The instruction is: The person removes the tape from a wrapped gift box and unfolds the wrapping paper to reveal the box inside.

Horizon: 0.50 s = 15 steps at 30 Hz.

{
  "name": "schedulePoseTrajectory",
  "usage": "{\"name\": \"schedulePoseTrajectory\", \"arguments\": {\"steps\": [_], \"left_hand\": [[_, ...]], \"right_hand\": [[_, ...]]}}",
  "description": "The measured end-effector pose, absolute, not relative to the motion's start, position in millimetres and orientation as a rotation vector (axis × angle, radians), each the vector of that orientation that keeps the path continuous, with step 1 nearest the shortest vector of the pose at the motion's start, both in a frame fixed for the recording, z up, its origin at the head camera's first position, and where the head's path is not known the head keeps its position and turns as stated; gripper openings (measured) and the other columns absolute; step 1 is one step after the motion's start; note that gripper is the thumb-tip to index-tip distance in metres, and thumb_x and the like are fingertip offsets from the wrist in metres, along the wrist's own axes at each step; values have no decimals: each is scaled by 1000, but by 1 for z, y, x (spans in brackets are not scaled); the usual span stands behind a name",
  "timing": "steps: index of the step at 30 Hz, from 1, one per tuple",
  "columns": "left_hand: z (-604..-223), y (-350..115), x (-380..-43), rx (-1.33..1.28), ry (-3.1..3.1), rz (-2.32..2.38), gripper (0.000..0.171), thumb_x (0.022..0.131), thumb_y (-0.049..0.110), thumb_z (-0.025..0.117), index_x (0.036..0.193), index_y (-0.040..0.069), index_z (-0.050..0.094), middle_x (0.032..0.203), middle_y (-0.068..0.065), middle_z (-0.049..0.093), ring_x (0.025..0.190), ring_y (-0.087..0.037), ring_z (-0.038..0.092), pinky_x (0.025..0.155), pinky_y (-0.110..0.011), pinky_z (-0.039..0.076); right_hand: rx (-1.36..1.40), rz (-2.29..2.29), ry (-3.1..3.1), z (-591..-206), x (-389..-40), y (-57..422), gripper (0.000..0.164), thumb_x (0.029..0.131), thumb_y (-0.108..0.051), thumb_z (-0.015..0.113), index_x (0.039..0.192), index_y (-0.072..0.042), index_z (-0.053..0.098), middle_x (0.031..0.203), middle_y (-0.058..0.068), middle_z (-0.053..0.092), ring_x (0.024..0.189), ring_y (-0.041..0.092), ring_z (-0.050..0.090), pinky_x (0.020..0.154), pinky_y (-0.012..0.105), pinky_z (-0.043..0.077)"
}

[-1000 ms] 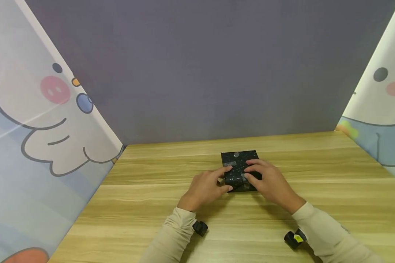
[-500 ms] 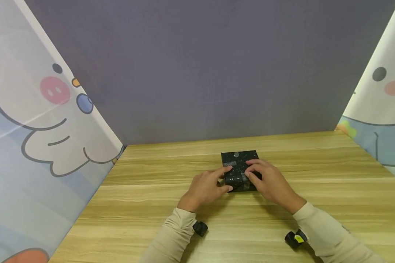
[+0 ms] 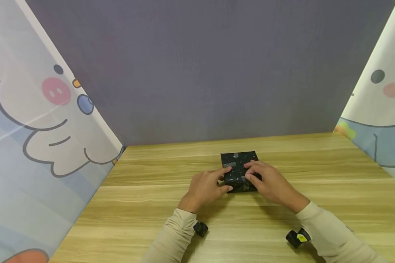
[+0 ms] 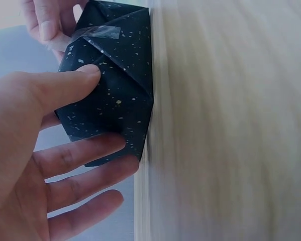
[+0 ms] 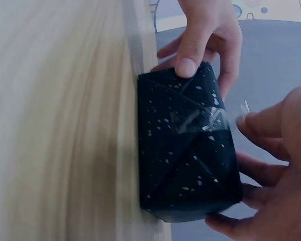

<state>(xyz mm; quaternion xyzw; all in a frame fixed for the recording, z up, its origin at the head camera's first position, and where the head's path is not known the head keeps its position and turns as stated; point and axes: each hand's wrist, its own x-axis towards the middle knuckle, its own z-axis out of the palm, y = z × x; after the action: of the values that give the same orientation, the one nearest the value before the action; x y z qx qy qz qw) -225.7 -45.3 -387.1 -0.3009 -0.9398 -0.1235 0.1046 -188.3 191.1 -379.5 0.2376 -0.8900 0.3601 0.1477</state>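
A small box (image 3: 238, 172) wrapped in black paper with pale speckles lies on the table. My left hand (image 3: 204, 189) holds its left side, the thumb (image 4: 82, 83) pressing the folded near end and the forefinger on top. A strip of clear tape (image 5: 190, 121) crosses that end and runs up over the top edge. Beside the edge, my right hand (image 3: 272, 184) pinches a whitish loose bit of tape between thumb and forefinger; its other fingers rest about the box's right side. More clear tape (image 3: 230, 165) sticks to the top face. The box's underside is hidden.
The wood-grain table (image 3: 135, 204) reaches back to a grey panel (image 3: 210, 73). Cartoon-printed sheets stand at the left (image 3: 29, 109) and right. Black wrist cameras (image 3: 200, 229) hang below both sleeves.
My right thumb and forefinger have drawn together at the tape and shifted very slightly right. My left hand and the box stay in place.
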Motion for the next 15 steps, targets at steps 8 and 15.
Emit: {"name": "schedulePoseTrajectory", "arguments": {"steps": [8,15], "left_hand": [[-390,-44,-226,-871,-2793,-335,61,89,55,70,145,36,55,100,10,74,79,-8,68,57,-27,47],[-388,-42,-230,-869,-2785,-362,61,90,55,70,146,37,54,101,10,74,80,-9,68,59,-28,49]], "right_hand": [[763,1089,-2639,-377,-189,199,19,102,-16,61,83,-18,65,137,14,59,140,45,35,105,63,35],[800,1173,-2655,-372,-194,205,22,100,-15,65,78,-21,66,139,15,57,142,47,30,108,66,30]]}}
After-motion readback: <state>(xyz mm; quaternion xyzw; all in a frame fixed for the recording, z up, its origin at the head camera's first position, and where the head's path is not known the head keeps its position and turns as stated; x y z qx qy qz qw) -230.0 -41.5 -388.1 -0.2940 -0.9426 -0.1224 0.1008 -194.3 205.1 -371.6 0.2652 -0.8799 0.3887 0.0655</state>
